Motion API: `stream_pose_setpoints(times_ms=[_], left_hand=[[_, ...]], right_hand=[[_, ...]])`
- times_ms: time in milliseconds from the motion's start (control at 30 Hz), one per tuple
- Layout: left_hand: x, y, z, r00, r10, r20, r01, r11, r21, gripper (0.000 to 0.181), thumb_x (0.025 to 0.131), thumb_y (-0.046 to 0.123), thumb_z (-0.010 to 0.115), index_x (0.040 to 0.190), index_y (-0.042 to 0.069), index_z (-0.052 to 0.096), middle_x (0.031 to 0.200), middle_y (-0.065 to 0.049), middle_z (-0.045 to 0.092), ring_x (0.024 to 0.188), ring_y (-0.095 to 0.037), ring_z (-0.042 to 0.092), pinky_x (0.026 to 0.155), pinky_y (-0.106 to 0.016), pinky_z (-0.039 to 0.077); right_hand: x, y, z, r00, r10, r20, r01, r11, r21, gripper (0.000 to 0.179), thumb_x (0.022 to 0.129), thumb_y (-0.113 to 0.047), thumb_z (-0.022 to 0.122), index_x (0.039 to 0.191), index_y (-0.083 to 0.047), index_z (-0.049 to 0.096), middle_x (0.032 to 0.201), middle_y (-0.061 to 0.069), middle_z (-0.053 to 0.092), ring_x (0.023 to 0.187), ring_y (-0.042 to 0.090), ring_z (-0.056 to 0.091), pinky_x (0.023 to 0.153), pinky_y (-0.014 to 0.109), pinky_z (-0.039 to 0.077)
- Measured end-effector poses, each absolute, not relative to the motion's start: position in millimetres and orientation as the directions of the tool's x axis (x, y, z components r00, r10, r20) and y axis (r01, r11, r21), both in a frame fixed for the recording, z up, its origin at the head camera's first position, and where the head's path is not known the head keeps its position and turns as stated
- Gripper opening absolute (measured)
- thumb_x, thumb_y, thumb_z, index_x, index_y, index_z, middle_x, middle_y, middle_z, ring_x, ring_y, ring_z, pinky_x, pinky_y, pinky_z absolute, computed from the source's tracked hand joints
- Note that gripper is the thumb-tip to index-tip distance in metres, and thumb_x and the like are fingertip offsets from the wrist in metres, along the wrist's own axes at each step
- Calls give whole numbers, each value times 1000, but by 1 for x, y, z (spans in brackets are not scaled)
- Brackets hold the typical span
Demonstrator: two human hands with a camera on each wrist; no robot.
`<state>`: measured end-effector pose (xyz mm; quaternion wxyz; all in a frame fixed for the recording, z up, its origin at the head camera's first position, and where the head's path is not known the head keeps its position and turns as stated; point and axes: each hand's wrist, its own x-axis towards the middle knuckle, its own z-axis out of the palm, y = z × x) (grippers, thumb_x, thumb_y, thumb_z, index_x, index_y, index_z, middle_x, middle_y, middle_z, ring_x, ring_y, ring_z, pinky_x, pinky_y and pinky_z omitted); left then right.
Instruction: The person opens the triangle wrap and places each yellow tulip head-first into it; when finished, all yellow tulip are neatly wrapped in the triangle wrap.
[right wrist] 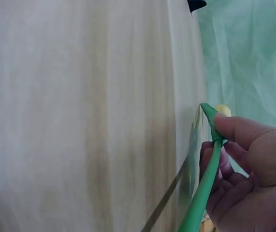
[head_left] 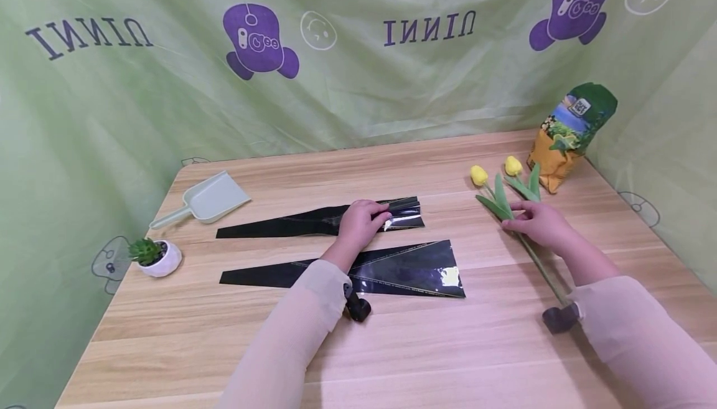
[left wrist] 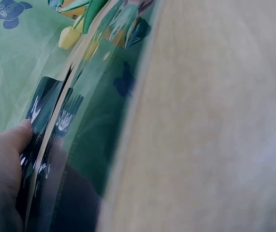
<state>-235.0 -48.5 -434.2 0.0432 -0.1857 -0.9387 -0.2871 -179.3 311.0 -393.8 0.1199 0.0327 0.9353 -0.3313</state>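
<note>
Two tapered, glossy black plastic flower sleeves lie across the table. My left hand (head_left: 358,225) grips the wide end of the far sleeve (head_left: 313,221), which bulges up by the fingers. In the left wrist view the thumb presses on this black sleeve (left wrist: 43,104). Closer to me lies the near sleeve (head_left: 411,267), printed with thin gold lines. On the right, my right hand (head_left: 540,225) pinches the stem of a yellow tulip (head_left: 479,175) just under its leaves. The green stem (right wrist: 206,188) runs between thumb and fingers. Another yellow tulip (head_left: 513,165) shows beyond the hand, its lower stem hidden.
A colourful bag (head_left: 574,135) stands at the back right corner. Along the left side are a pale dustpan (head_left: 210,198) and a small potted succulent (head_left: 159,258). A green printed curtain (head_left: 358,91) hangs behind the wooden table (head_left: 403,340).
</note>
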Motion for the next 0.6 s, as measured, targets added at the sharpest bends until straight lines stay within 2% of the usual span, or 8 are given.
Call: stream_pose_setpoints(times_ms=[200,333,367,433,500,600], left_hand=[[-235,-48,-435,-930,313,192,366,760,536,30,94,30,66,120,18,72,119,-6,71,119,-23,61,106,-36,47],[-235,-48,-436,-929,313,197,369,763,530,29,94,30,65,119,18,73,118,-5,72,118,-23,61,105,-36,47],[-235,-48,-436,-929,313,198,370,764,528,28,94,31,65,119,18,73,118,-5,72,118,-22,61,105,-36,47],[-235,-48,-436,-928,315,199,372,766,524,29,95,32,64,119,19,73,118,-4,72,118,-22,61,105,-36,47],[-235,-48,-436,-926,319,202,377,767,520,29,95,32,63,119,19,73,117,-4,72,118,-22,61,105,-36,47],[-234,-48,-437,-924,323,206,383,763,520,29,96,33,62,119,18,73,118,-4,71,119,-23,60,105,-37,47]], right_hand=[[-179,308,-390,-968,-10,-249,176,678,-713,69,96,-33,62,144,8,36,116,22,61,83,4,57,68,21,52],[-180,305,-385,-972,-21,-236,183,565,-804,69,98,-30,60,147,8,30,99,-3,64,80,-3,57,69,20,54],[-180,304,-383,-975,-18,-220,179,516,-838,64,98,-28,60,145,6,34,93,-10,64,79,-4,58,69,19,54],[-179,302,-379,-985,-20,-173,157,329,-931,46,98,-20,60,137,-2,44,84,-17,63,76,-3,61,67,17,55],[-179,299,-375,-994,-20,-111,109,57,-992,27,97,-11,60,124,-10,55,81,-15,67,73,0,65,66,17,56],[-179,294,-369,-1000,13,-28,23,-304,-952,19,94,-2,61,104,-18,65,81,-6,71,69,5,65,62,16,56]])
